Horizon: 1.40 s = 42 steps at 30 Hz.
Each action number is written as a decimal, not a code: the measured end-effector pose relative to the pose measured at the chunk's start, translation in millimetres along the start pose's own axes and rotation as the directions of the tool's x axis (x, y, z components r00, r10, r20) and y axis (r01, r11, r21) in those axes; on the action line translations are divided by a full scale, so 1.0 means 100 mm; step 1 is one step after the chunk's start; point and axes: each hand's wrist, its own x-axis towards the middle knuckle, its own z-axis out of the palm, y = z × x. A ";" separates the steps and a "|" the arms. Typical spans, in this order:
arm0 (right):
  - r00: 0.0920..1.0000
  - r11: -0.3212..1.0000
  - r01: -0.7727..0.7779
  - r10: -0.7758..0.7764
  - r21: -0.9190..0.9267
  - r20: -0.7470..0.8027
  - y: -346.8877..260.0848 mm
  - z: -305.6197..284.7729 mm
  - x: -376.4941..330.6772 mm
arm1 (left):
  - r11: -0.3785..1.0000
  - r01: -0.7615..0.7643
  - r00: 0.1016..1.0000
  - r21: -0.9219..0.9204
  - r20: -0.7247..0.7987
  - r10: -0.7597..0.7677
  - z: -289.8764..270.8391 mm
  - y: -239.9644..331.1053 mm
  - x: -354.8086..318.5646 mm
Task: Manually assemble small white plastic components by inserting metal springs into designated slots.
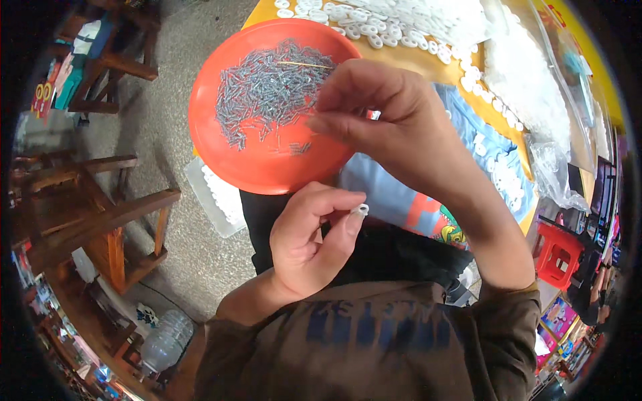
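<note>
My left hand [311, 237] pinches a small white plastic piece with a hole [361, 210] between thumb and index finger, just below the dish. Over the right side of a round orange-red dish [221, 164], my right hand [374, 107] has its thumb and index finger brought close together. Anything between those fingertips is too small to make out. Many small grey metal pieces, which look like coil springs [267, 83], are heaped in the dish. A thin yellow stick-like thing [304, 64] lies across the heap, one end near my right knuckles.
White ring-like plastic pieces [374, 30] spread over the yellow table, more lying on a blue printed cloth [394, 194]. Clear plastic bags [555, 167] lie at the right. A box of white pieces [224, 200] sits below the dish. Wooden stools [110, 220] stand left, a red stool [558, 254] right.
</note>
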 end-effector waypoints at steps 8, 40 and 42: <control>0.996 0.976 -0.083 0.083 0.202 0.012 0.01 0.06 0.02 | 0.990 -0.142 0.989 0.016 -0.040 0.143 -0.24 0.01 -0.01; 0.977 0.771 -0.201 0.112 0.604 0.181 0.02 0.07 0.04 | 1.000 -0.012 0.995 0.023 -0.094 0.014 -0.41 0.18 0.56; 0.981 0.766 -0.180 0.091 0.618 0.173 0.04 0.09 0.05 | 0.999 0.016 0.995 -0.031 -0.102 -0.019 -0.40 0.20 0.57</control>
